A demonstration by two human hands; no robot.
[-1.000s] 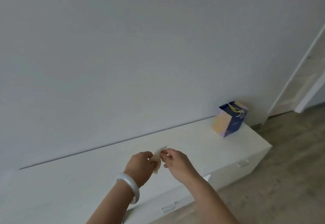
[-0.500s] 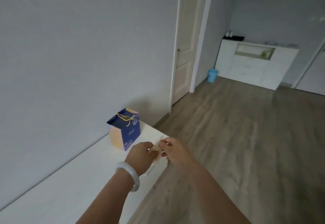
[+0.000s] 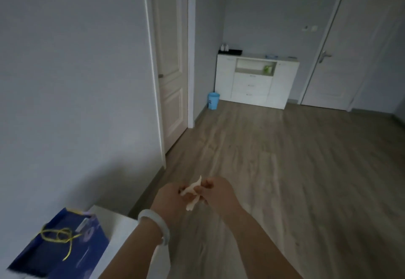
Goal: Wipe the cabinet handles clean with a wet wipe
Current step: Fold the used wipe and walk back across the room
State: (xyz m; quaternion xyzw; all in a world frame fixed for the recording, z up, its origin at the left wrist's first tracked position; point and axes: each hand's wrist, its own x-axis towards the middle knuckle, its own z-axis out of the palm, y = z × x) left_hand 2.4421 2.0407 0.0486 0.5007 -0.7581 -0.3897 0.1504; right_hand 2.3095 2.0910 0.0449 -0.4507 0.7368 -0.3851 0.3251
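Blue gift bag near left — small blue bin beside far door.

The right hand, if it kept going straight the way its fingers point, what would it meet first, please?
The right hand points left, fingers pinching the wipe. Just beyond it is the left hand, also gripping the wipe, so it would likely meet that first.
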